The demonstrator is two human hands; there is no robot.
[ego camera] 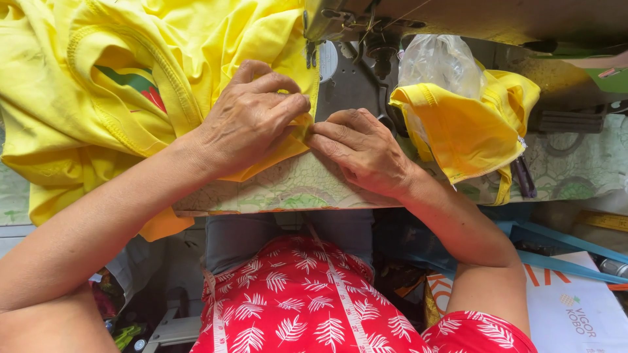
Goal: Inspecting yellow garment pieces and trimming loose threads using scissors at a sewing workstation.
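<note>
A yellow garment [131, 78] with a ribbed collar lies bunched over the left of the sewing table [281, 189]. My left hand [252, 117] presses down on its edge, fingers curled and pinching the fabric. My right hand [363, 153] meets it fingertip to fingertip, pinching the same yellow edge just in front of the sewing machine [366, 33]. The needle area sits directly behind both hands.
A second folded yellow piece [468, 127] lies to the right of the machine with a clear plastic bag [438, 62] behind it. Dark scissors [523, 176] rest near the table's right edge. A cardboard box [569, 307] stands at the lower right.
</note>
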